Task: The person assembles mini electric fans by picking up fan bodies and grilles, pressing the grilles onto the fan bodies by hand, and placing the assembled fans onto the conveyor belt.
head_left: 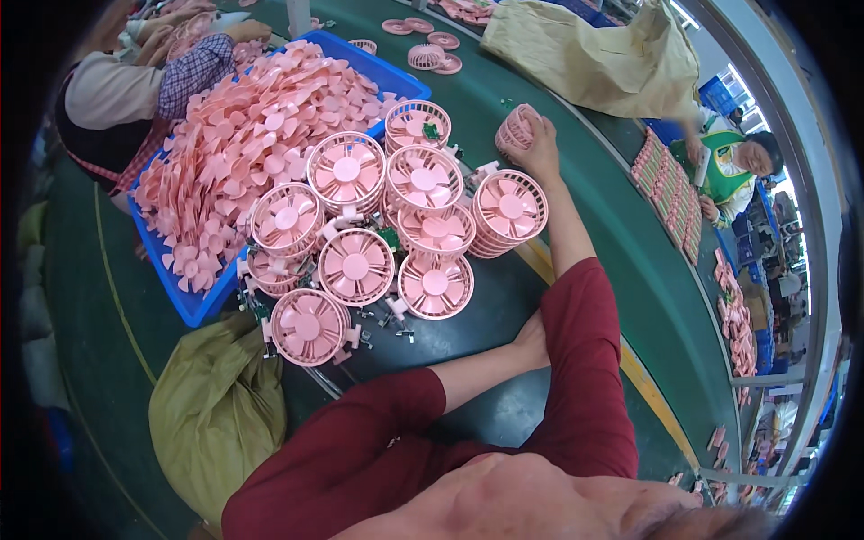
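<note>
My right hand point(542, 151) reaches out over the green belt. Its fingers close round a pink slatted fan cover point(514, 131), perhaps a small stack of them. My left hand point(533, 338) lies low by the table surface, under my right elbow. Its fingers are hidden behind the right sleeve. In front of me stand several pink fan housings point(356, 266) in stacks, blades showing inside round grilles. One stack point(509, 209) is nearest my right forearm. Small green circuit boards point(391, 238) and wires poke out between the stacks.
A blue tray point(192, 309) heaped with loose pink fan blades point(256, 126) stands at left. Pink rings point(427, 56) lie on the green belt point(594, 193). Beige cloth point(594, 54) covers the far side; an olive sack point(219, 409) sits lower left. Co-workers are at far left and far right.
</note>
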`<state>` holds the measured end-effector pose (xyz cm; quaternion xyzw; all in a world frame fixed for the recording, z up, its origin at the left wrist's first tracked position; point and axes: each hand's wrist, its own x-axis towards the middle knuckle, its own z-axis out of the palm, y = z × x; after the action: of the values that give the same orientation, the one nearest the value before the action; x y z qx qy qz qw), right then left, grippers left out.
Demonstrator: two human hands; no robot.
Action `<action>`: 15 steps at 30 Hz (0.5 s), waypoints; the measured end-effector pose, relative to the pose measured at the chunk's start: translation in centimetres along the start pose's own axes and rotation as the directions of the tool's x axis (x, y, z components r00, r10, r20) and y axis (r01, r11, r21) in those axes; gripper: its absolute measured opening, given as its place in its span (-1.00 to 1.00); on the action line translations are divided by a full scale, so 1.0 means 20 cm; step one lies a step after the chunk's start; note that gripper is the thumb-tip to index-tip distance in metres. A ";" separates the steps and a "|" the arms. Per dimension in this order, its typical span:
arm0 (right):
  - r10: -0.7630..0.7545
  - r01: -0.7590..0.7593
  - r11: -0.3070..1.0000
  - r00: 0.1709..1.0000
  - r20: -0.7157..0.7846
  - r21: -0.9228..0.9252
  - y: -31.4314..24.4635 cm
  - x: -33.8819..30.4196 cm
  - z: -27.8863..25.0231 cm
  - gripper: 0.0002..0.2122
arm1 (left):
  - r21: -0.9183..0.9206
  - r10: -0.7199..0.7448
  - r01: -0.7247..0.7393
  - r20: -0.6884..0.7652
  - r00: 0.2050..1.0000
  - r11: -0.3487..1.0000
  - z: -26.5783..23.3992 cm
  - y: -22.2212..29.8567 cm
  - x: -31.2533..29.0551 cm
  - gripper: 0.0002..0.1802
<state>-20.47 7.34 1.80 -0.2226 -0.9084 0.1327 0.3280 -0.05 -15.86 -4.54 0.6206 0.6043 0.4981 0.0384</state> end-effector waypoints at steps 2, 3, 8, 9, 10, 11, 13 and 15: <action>0.001 -0.001 1.000 0.999 0.033 0.010 -0.01 -0.04 -0.05 -0.25 | -0.028 0.005 -0.006 -0.032 0.999 1.000 0.01 -0.02 0.01 -0.51; 0.001 -0.002 1.000 0.999 0.044 0.009 -0.03 -0.06 -0.08 -0.25 | -0.049 0.008 -0.011 -0.066 0.998 0.999 0.00 -0.04 0.01 -0.61; -0.035 0.024 0.996 0.991 0.126 0.090 0.02 -0.33 -0.38 -0.24 | -0.106 -0.138 0.156 0.163 0.977 0.982 -0.15 0.05 0.08 -0.87; -0.006 -0.005 0.996 0.992 0.126 0.087 -0.01 -0.41 -0.46 -0.24 | -0.112 -0.125 0.143 0.158 0.980 0.983 -0.16 0.04 0.08 -0.89; 0.001 -0.009 0.997 0.994 0.109 0.079 -0.01 -0.50 -0.53 -0.25 | -0.122 -0.107 0.127 0.156 0.982 0.984 -0.15 0.05 0.08 -0.90; 0.007 -0.013 0.997 0.996 0.089 0.073 0.01 -0.58 -0.59 -0.25 | -0.119 -0.096 0.110 0.117 0.988 0.987 -0.13 0.05 0.07 -0.92; 0.054 -0.064 0.992 0.994 0.092 0.109 0.01 -0.72 -0.71 -0.25 | -0.123 -0.080 0.092 0.099 0.992 0.988 -0.11 0.04 0.06 -0.93; 0.084 -0.098 0.986 0.991 0.108 0.137 -0.06 -0.83 -0.83 -0.25 | -0.123 -0.058 0.068 0.090 0.994 0.990 -0.11 0.04 0.06 -0.93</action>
<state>1.33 -0.22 5.76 -0.2330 -0.9010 0.2230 0.2901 -1.23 -16.33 -2.30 0.6184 0.5889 0.5066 0.1191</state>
